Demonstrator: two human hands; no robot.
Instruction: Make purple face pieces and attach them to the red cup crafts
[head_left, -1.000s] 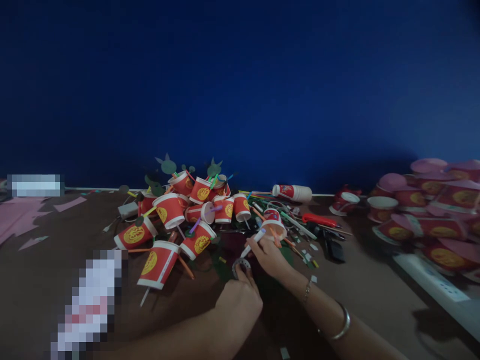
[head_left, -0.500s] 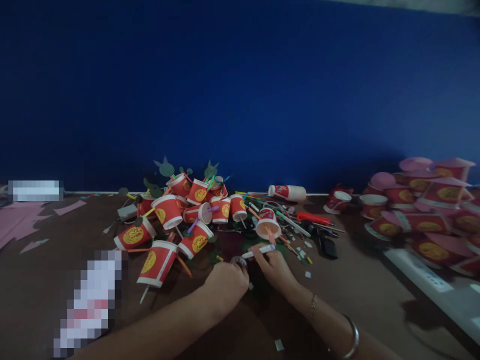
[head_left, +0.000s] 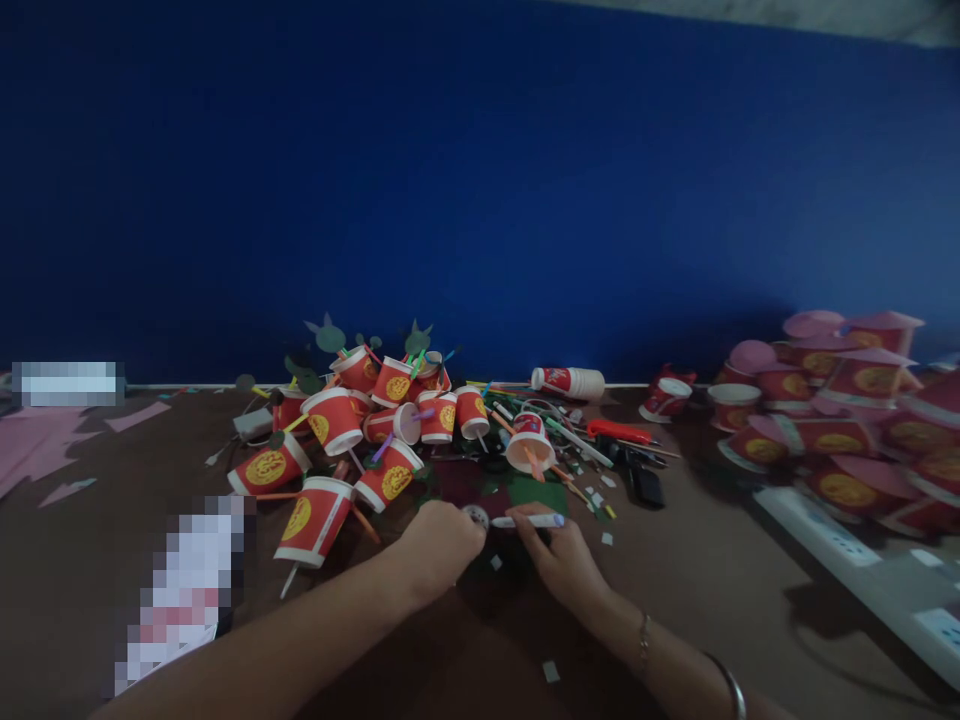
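Observation:
My left hand (head_left: 442, 542) is closed, its fingertips pinching a small round grey disc (head_left: 475, 517) with dark marks. The fingers cover part of the disc, so I cannot tell what it is made of. Held between thumb and fingers of my right hand (head_left: 564, 562) is a white marker (head_left: 532, 521) with a blue-violet end. It lies nearly level, its tip pointing left close to the disc's edge; whether they touch is unclear. Just beyond the marker, a red paper cup (head_left: 531, 428) rests tilted, an orange strip sticking out of its open mouth.
Red cups with straws (head_left: 315, 525) are heaped at left centre. Pink-topped cups (head_left: 847, 487) crowd the right, behind a white power strip (head_left: 847, 545). A red-handled tool (head_left: 619, 432), stacked cups (head_left: 568, 383) and paper scraps lie beyond my right hand. Pink paper (head_left: 45, 440) lies far left.
My right hand has shifted slightly right and down, and the marker has turned closer to level. My left hand has moved a little left with the disc. The whole view has shifted slightly.

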